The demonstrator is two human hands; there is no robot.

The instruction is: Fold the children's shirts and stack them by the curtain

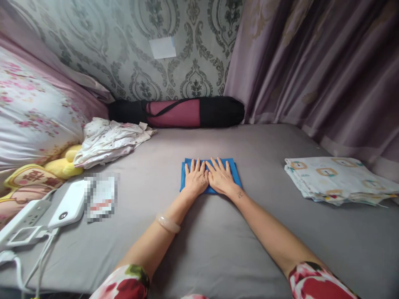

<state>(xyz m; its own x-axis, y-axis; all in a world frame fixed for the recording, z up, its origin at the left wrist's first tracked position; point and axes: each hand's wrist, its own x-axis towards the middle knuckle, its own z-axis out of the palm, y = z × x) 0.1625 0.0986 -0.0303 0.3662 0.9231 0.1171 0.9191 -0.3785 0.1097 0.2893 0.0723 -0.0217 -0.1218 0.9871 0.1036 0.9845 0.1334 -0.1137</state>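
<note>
Across the middle of a smooth grey bed sheet (212,241), a flat, folded rectangle of bright blue cloth (235,173) lies under both palms. The left hand (196,181) and the right hand (220,180) are spread with fingers pointing away from the body, side by side, neither gripping anything that shows. Judging by this pose, the step in hand is pressing the folds flat; the next move probably calls for an even push outward to the cloth's corners, or lifting both hands straight up so the layers don't drag.

Blue edges show on either side of the hands. Smooth sheet surrounds the blue cloth, leaving room to slide or turn it. Well to its right sits a folded stack of white printed fabric (330,176); well to its left lie a white, rounded power bank (70,203) and, farther back, a crumpled white patterned cloth (109,141). Beyond it, a long black-and-maroon bag (173,113) bounds the far side.
</note>
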